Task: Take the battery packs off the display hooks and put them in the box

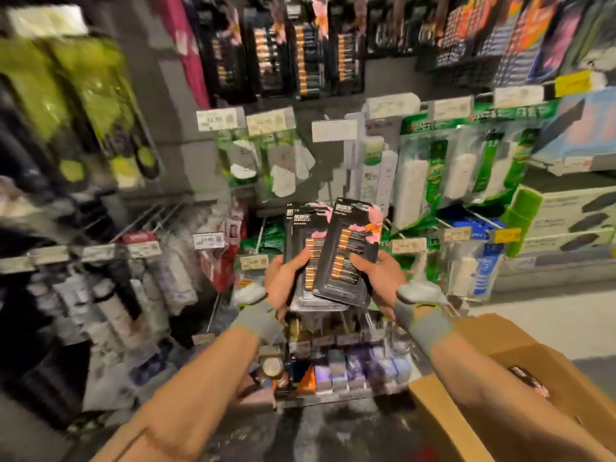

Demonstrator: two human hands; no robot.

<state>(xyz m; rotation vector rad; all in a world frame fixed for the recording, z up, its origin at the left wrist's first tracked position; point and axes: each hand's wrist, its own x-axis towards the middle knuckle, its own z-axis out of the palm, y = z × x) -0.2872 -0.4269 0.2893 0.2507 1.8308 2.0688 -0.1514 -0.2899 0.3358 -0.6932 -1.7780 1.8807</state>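
I hold two black battery packs in front of me, below the display. My left hand [283,278] grips the left battery pack [300,238] by its lower edge. My right hand [380,278] grips the right battery pack [346,251], which is tilted and overlaps the left one. More black battery packs [306,51] hang on the display hooks along the top row. The open cardboard box [466,411] stands at the lower right, under my right forearm, with something dark and orange [530,381] inside. The view is blurred.
Green and white power-strip packs [443,168] hang behind my hands. Price tags [216,120] line the hook ends. Yellow-green packets [83,95] hang at the left, boxed goods [566,211] sit on shelves at the right, small items [350,365] fill a low shelf.
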